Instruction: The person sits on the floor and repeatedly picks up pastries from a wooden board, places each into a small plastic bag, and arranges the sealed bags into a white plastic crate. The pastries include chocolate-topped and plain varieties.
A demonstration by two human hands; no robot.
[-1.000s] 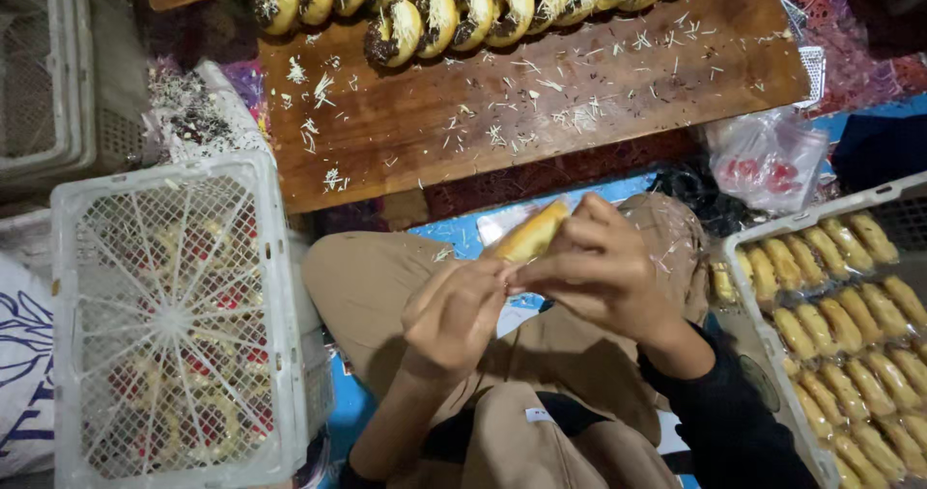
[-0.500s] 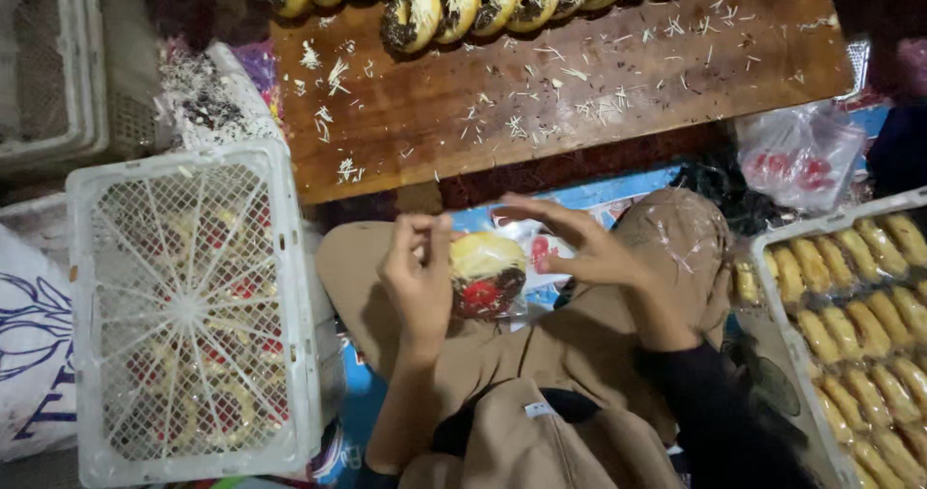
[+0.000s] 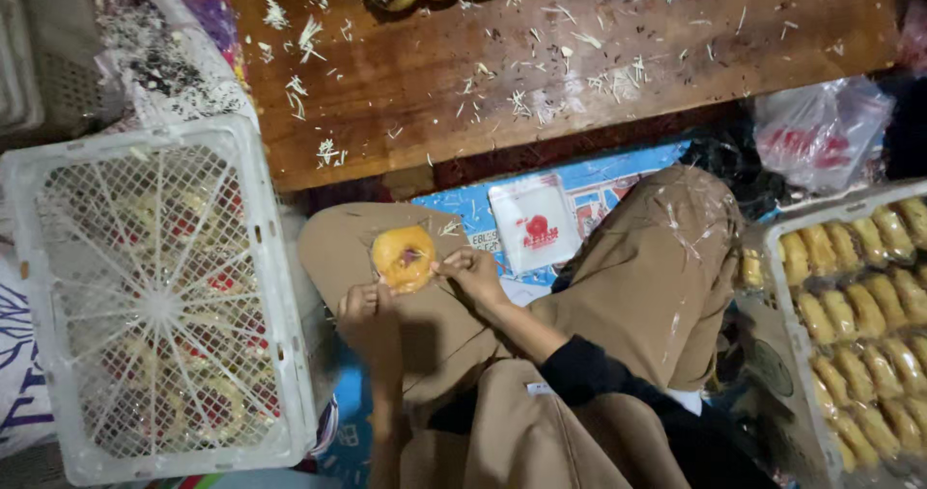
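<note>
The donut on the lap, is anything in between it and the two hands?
Nothing visible is. The wrapped donut lies on the left knee; the left hand touches its lower edge and the right hand pinches the clear wrapper at its right side.

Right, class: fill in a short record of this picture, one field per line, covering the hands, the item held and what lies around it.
left hand: touches the lower left edge of the wrapped pastry
right hand: pinches its wrapper on the right
wrapped pastry: round, yellow, lying on the lap
white crate: to the left, packed pastries inside
wooden board: above, strewn with shreds
tray: right, rows of yellow rolls
</note>
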